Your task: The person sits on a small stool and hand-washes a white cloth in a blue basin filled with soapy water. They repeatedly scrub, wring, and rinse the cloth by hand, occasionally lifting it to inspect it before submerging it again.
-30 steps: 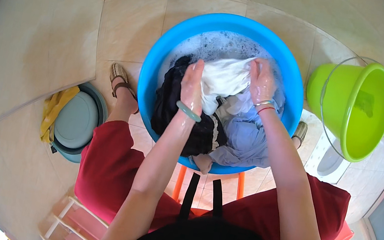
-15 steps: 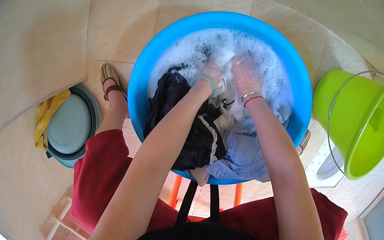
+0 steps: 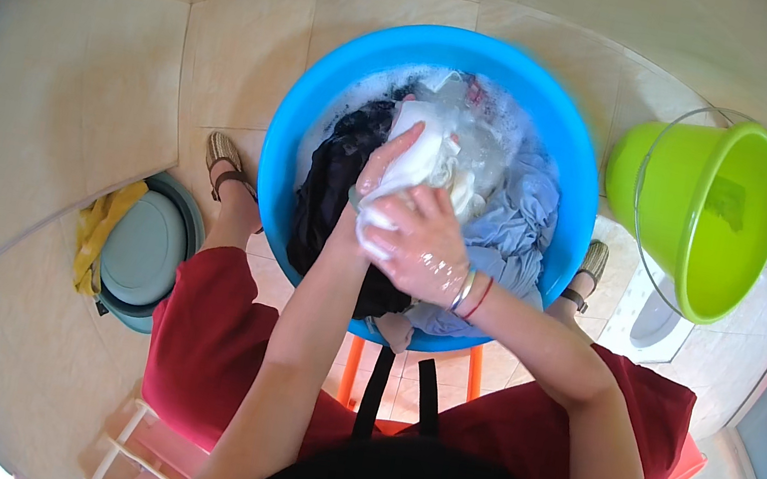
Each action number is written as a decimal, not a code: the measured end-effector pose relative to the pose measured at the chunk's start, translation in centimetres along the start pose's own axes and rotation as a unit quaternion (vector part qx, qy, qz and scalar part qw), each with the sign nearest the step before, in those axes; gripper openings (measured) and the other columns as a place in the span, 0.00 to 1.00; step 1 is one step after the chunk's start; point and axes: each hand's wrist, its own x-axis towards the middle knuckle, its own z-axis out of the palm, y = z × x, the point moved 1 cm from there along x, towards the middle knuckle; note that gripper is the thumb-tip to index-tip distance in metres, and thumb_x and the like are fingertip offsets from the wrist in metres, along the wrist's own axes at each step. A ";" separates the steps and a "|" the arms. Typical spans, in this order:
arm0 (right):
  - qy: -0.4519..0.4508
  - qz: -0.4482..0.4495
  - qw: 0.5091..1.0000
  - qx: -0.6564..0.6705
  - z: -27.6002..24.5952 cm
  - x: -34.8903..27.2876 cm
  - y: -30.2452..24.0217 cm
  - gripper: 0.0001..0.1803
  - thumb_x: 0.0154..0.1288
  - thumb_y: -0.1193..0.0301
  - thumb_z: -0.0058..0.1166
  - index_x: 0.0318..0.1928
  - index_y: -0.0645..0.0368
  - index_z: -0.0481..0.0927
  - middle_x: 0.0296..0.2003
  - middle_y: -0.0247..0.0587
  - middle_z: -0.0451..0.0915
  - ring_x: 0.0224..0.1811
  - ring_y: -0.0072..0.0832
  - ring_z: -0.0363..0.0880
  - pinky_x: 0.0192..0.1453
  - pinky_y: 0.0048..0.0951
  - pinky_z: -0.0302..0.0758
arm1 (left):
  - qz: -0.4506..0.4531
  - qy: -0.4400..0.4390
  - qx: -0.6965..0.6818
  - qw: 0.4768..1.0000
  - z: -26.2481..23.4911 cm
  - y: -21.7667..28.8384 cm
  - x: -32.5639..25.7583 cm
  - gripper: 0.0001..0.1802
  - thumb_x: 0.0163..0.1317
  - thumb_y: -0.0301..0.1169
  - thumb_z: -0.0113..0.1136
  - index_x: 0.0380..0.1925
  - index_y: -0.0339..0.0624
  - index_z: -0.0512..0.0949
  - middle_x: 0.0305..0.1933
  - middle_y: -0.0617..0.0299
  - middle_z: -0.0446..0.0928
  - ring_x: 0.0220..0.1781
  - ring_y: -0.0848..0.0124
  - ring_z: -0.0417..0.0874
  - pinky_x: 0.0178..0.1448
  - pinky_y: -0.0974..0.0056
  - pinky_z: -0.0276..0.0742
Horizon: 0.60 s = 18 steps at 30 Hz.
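Note:
A blue basin [image 3: 584,162] stands in front of me, filled with soapy water and wet laundry. Inside it my left hand [image 3: 381,166] grips a wet white cloth [image 3: 424,150], thumb along its upper part. My right hand [image 3: 421,246] lies across the cloth's lower end by my left wrist, its fingers curled onto the soapy fabric. The cloth hangs toward the suds, and its exact kind is hard to make out. Dark clothing [image 3: 339,171] fills the basin's left side. Light blue fabric [image 3: 520,212] is bunched at the right.
A lime green bucket [image 3: 655,194] with a wire handle stands to the right, above a white floor fixture [image 3: 650,325]. Grey-green basins [image 3: 144,245] with a yellow cloth [image 3: 100,238] sit at the left. A small pink stool [image 3: 155,450] is at the lower left.
Both hands have come up out of the suds toward me with the white cloth. My right hand has crossed left, over to my left wrist. The laundry has shifted, showing more light blue fabric.

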 end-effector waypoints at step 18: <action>0.245 0.064 0.967 0.025 -1.3 2.2 -1.3 0.11 0.38 0.70 0.64 0.18 0.51 0.72 0.22 0.30 0.68 0.26 0.32 0.68 0.25 0.32 0.64 | -0.047 -0.149 -0.132 0.979 -1.1 -2.4 -1.5 0.15 0.69 0.41 0.47 0.50 0.47 0.71 0.45 0.60 0.75 0.45 0.68 0.78 0.48 0.63 0.75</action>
